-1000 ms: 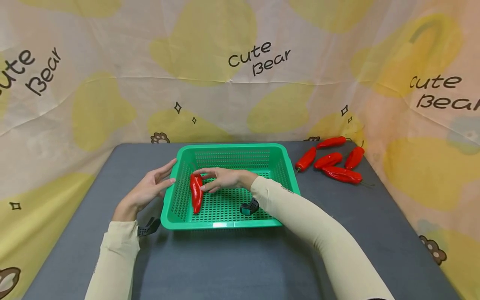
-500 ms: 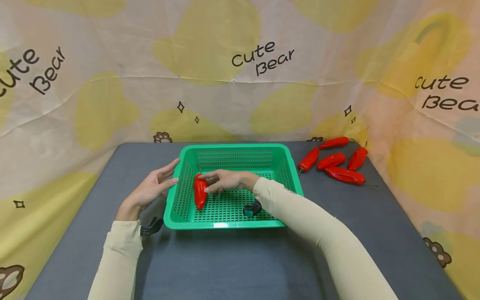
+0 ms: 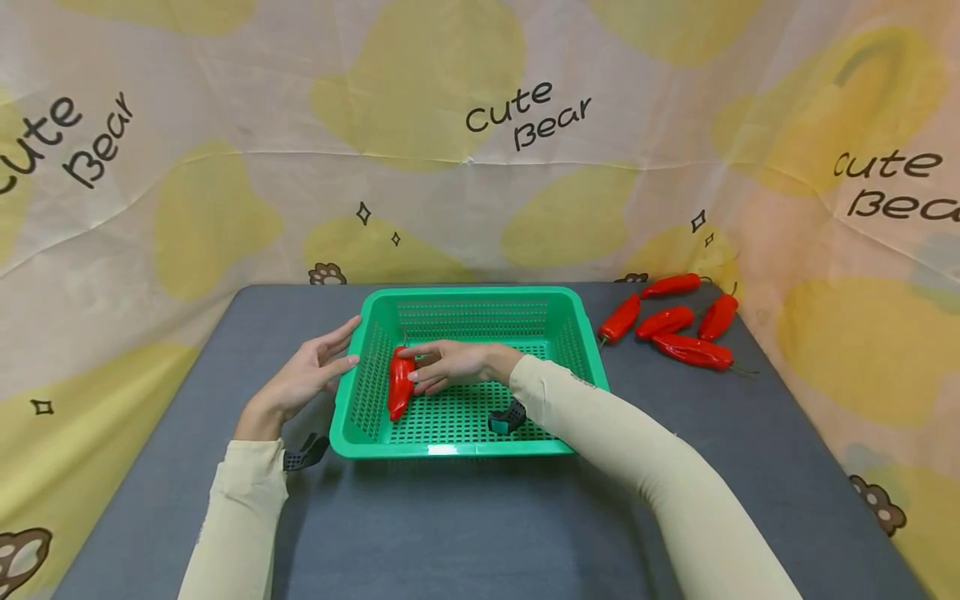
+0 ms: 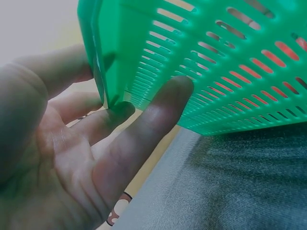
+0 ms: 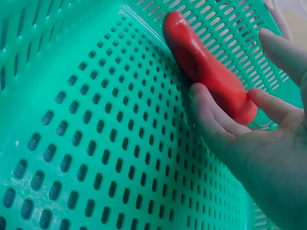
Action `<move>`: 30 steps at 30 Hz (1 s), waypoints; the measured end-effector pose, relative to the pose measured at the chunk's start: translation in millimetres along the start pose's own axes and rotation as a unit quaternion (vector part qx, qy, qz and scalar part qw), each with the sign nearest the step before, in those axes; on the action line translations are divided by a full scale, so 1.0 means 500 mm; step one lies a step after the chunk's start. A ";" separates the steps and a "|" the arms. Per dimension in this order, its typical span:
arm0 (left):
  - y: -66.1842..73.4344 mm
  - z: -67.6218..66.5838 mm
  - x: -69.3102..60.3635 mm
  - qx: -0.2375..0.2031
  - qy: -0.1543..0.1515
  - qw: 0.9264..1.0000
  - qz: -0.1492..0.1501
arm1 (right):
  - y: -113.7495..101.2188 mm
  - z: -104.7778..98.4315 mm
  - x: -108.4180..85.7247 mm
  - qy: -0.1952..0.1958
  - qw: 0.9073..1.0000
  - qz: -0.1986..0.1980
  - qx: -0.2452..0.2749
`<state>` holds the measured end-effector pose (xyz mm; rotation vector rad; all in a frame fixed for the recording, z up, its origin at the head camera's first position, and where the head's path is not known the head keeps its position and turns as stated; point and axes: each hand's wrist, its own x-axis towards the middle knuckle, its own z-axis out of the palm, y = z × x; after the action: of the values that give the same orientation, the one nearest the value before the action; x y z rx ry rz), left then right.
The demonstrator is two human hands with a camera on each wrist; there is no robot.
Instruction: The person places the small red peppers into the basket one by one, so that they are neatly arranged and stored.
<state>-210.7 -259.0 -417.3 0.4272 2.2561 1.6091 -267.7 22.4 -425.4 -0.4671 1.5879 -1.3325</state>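
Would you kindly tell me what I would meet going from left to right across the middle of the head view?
Left hand, single red chili pepper inside the green plastic basket, right hand, five red chili peppers on the gray table.

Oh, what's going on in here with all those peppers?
A person's left hand is at the left rim of a green basket, while the right hand is inside it, fingers against a red pepper near the left wall. Whether they grip it is hard to tell. Five more red peppers lie on the gray table, right of the basket.
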 end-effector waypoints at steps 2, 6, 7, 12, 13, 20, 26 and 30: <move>0.001 0.000 0.001 0.000 0.000 1.000 0.001 | -0.001 -0.001 -0.001 -0.003 1.000 -0.003 0.004; 0.002 0.000 0.002 -0.003 0.000 1.000 0.001 | -0.003 -0.002 -0.003 -0.004 1.000 -0.007 0.008; 0.002 -0.001 0.003 -0.002 0.000 1.000 0.001 | -0.003 -0.002 -0.004 -0.002 1.000 -0.006 0.005; 0.002 -0.001 0.002 0.000 -0.001 1.000 0.001 | -0.009 -0.008 -0.009 0.020 0.999 -0.003 -0.038; 0.001 -0.001 0.003 0.001 0.000 1.000 0.001 | -0.010 -0.010 -0.010 0.025 0.999 -0.004 -0.044; -0.002 -0.003 0.002 0.004 0.001 1.000 0.007 | -0.026 -0.022 -0.019 0.036 0.998 -0.028 -0.032; 0.000 -0.004 0.001 0.002 0.001 1.000 0.011 | -0.047 -0.032 -0.038 0.044 0.997 -0.058 -0.008; 0.000 -0.003 0.001 0.001 0.001 1.000 0.010 | -0.061 -0.042 -0.054 0.048 0.996 -0.078 -0.003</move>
<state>-211.8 -259.9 -417.1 0.4503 2.2628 1.6180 -282.0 44.6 -387.8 -0.5459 1.6615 -1.4877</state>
